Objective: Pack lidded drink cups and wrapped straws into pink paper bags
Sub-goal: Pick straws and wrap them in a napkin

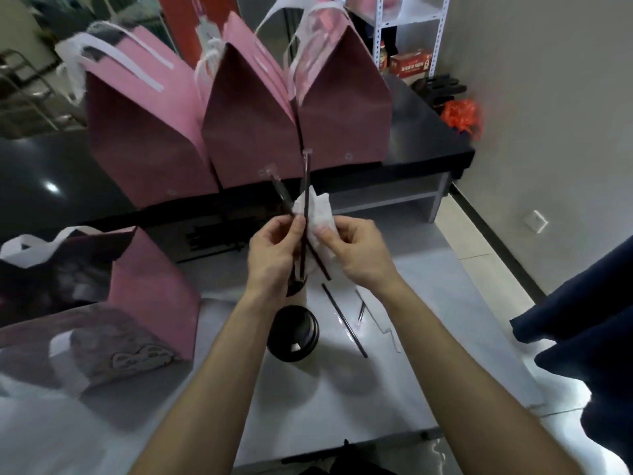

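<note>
Two thin black wrapped straws [306, 200] crossed, pinched upright in left hand [274, 248]; right hand [356, 248] pinched white paper napkin [318, 214] just beside (black-lidded drink cup [294, 334] stood below hands).

I can't read any text here. The red box [411, 64] on the shelf, upper right, carries print too blurred for me.

Two black wrapped straws [305, 214] held crossed; black-lidded cup [294, 332] upright below; three pink bags [246, 132] standing behind, one [150, 289] left.
</note>
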Demonstrator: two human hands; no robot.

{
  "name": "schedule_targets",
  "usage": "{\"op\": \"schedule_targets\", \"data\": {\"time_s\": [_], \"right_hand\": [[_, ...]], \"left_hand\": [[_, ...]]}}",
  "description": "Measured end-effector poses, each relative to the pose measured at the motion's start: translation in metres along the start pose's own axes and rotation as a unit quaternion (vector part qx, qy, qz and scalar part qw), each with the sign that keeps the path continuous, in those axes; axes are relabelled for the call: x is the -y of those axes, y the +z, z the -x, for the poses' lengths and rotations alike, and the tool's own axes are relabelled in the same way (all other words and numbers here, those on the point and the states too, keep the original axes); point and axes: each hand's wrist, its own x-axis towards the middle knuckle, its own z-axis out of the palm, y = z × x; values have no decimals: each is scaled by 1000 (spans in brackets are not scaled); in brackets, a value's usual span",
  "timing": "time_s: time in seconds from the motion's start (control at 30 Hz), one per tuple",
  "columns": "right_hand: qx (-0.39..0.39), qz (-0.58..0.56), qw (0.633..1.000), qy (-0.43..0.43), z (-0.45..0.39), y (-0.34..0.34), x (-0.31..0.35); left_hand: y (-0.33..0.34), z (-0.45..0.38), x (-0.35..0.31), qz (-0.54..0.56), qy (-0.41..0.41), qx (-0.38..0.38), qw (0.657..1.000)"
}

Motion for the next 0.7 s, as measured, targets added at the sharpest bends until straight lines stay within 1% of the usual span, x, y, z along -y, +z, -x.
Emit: {"op": "schedule_targets", "data": {"time_s": [0.1, 0.2, 0.3, 0.43, 0.5, 0.53, 0.6, 0.63, 0.7], "right_hand": [[31, 9, 999, -2, -5, 28, 16], [36, 45, 998, -10, -11, 62, 37], [34, 75, 996, -46, -17, 103, 62], [53, 107, 986, -119, -20, 166, 98], [33, 104, 983, -148, -23, 198, 117], [24, 86, 985, -150, -26, 213, 125], [36, 37, 989, -136, -30, 246, 135], [55, 12, 990, -130, -31, 263, 138], [93, -29, 988, -123, -29, 292, 139]], "left_hand": [[-28, -1, -11, 13, 24, -15, 1000], [-68, -3, -25, 1, 58, -21, 998], [-115, -5, -43, -6, 82, -34, 996], [-192, -2, -76, -54, 146, -11, 988], [-241, -1, -92, -119, 178, -12, 977], [-268, 0, -100, -168, 199, -21, 965], [-326, 1, -110, -280, 235, -51, 929], [-354, 2, -112, -327, 236, -63, 913], [-403, 2, -109, -412, 200, -69, 886]]}}
